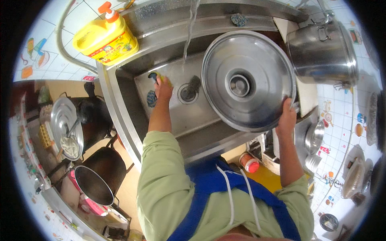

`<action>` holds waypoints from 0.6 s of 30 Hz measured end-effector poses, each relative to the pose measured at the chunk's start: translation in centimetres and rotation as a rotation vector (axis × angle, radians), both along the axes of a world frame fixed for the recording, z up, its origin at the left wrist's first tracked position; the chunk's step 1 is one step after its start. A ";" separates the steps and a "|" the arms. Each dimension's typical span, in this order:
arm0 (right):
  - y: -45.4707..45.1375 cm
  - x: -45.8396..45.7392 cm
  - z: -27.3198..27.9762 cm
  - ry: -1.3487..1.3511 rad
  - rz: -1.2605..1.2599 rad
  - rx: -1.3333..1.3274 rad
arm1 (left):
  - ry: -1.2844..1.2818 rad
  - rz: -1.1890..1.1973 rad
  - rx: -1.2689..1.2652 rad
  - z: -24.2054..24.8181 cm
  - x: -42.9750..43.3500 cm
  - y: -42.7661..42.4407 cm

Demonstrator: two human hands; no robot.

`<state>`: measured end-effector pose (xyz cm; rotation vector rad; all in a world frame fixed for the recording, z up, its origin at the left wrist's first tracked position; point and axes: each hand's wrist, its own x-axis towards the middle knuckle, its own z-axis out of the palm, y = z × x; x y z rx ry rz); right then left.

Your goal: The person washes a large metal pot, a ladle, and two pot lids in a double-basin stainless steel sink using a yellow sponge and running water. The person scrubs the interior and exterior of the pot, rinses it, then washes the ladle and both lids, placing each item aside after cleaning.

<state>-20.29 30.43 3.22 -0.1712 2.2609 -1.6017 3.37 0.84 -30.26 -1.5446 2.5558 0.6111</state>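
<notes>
My right hand point(286, 119) grips the lower right rim of a large round metal pot lid point(220, 72), which is tilted over the right side of the stainless steel sink point(187, 120). Down in the basin, my left hand point(163, 89) is closed around a small yellow and dark scrubbing pad point(153, 75), partly covered by the fingers. A bluish mesh scouring ball point(151, 98) lies beside that hand. Water point(190, 33) streams down into the sink between my hands. At the drain point(183, 98) sits a dark scouring pad point(194, 85).
A yellow pump jug point(107, 42) stands on the sink's left rear corner. Another scouring ball point(238, 20) rests on the back ledge. A tall steel pot point(322, 54) stands to the right. Leftward are a metal lid point(61, 113) with a cloth and a dark pot point(93, 185).
</notes>
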 end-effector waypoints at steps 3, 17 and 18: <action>-0.3 0.2 0.4 0.053 0.024 0.043 | 0.185 0.256 0.174 -1.0 0.3 -0.6; -4.2 0.2 6.1 0.197 0.219 -0.037 | 1.397 0.693 0.903 27.9 1.3 -4.0; -4.3 0.1 6.7 0.190 0.224 -0.049 | 1.410 0.697 0.829 29.4 1.1 -4.5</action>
